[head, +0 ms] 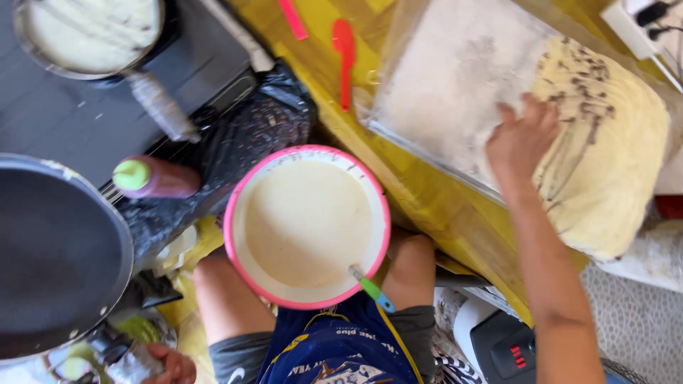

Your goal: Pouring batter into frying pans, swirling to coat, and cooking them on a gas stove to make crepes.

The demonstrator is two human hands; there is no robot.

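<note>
Your right hand (523,139) lay spread flat on the stack of thin pancakes (612,163), up and right of the pink bowl (307,226). Your left hand (169,366), down-left of that bowl, gripped the dark pan (57,263) by its handle.

Clear plastic wrap (441,78) under flatbreads (612,156)

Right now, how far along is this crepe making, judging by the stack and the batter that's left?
Done: a tall stack of cooked crepes lies on the yellow table. In hand: the right hand presses on the stack, the left hand grips the handle of the empty dark pan, and a second pan holds batter. Left: the pink bowl is nearly full.
</note>
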